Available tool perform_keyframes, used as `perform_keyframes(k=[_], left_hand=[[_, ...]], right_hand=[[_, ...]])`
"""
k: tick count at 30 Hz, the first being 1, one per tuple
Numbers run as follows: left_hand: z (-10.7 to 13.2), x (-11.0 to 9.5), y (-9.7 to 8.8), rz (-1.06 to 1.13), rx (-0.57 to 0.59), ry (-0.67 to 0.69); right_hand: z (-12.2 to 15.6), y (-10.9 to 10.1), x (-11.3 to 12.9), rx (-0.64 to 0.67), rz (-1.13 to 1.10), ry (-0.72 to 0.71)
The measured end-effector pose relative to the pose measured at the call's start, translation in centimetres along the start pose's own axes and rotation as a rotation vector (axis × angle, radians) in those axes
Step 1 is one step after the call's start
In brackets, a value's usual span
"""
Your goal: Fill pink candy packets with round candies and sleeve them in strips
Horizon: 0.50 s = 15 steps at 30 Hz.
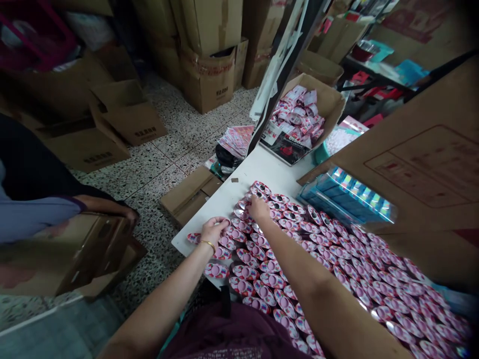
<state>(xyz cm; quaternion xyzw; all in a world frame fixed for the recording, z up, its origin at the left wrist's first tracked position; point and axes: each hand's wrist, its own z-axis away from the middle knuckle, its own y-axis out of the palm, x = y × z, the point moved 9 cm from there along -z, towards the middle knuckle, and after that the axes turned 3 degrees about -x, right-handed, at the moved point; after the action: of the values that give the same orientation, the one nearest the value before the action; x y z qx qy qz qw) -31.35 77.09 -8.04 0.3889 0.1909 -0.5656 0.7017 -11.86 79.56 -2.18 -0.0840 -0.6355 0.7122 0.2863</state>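
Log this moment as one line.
left hand: at pink-centred packs | right hand: at dark-centred packs | grips: unclear | white table: packs in rows | open carton: pink packets

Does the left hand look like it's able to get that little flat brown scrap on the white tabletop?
Probably yes: the left hand is close by, and the stretch of white tabletop between it and the little flat brown scrap looks bare.

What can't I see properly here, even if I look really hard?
All in the head view:
Whether the right hand grips one of the pouches: its fingers hide that.
What the left hand holds, if anything: hidden by its own fingers.
Printing on the open floor carton: blurred.
Most of the co-worker: cut off by the left edge.
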Motion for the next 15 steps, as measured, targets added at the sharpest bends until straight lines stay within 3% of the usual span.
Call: perform_keyframes(k=[2,4,7,9,12,15], left_hand=[[-0.5,0.3,0.7,-0.059,-0.004,0.036],[-0.7,0.7,1.7,-0.041,0.033,0.033],[-0.5,1.7,3.8,0.112,0.167,-0.077],[-0.1,1.9,4.4,0.197,0.207,-0.151],[0.3,1.5,3.5,0.241,0.159,-0.187],[0.5,1.0,2.2,0.234,0.128,-0.193]], right_hand=[[2.4,0.6,1.2,-0.007,-0.263,-0.155],[4.6,1.9,2.3,0.109,-0.526,-0.292],[5.0,2.6,1.6,0.200,-0.697,-0.261],[3.2,1.1,-0.1,0.094,-0.602,-0.156],[-0.6,-1.7,-2.3,-0.060,-0.230,-0.009],[-3.7,-2.2,-2.6,0.005,0.120,0.070]])
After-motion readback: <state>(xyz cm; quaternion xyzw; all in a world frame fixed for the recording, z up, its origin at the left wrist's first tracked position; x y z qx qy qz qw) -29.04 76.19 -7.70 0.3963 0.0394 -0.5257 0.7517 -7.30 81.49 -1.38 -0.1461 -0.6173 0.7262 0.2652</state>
